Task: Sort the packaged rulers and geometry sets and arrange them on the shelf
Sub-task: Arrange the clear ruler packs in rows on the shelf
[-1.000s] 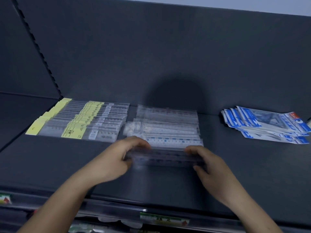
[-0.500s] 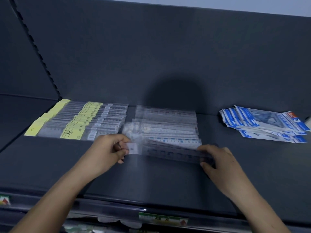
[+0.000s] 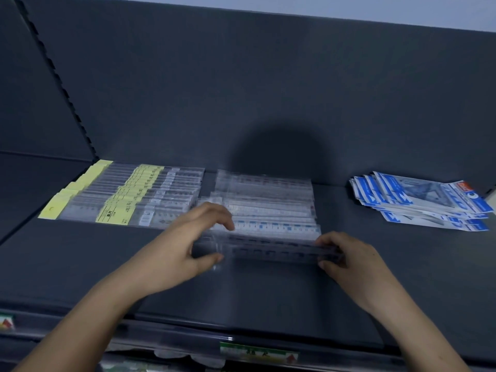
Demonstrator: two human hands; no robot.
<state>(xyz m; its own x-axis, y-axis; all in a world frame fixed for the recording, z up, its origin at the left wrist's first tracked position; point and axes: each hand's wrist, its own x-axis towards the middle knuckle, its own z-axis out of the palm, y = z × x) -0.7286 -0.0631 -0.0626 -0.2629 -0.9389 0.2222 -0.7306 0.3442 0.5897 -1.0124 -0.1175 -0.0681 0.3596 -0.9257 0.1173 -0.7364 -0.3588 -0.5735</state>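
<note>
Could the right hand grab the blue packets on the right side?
Probably yes: the bare shelf between the right hand and the blue packets holds nothing in the way, though its fingers grip a clear ruler pack.

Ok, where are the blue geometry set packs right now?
In the head view, the blue geometry set packs lie fanned at the far right of the shelf by the back panel, apart from the clear ruler packs in the middle.

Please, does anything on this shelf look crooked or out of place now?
The blue geometry sets at the right lie in a loose, fanned, skewed pile, unlike the neat yellow-labelled rulers at the left. The left hand and right hand hold one clear ruler pack by its ends. No damage shows.
</note>
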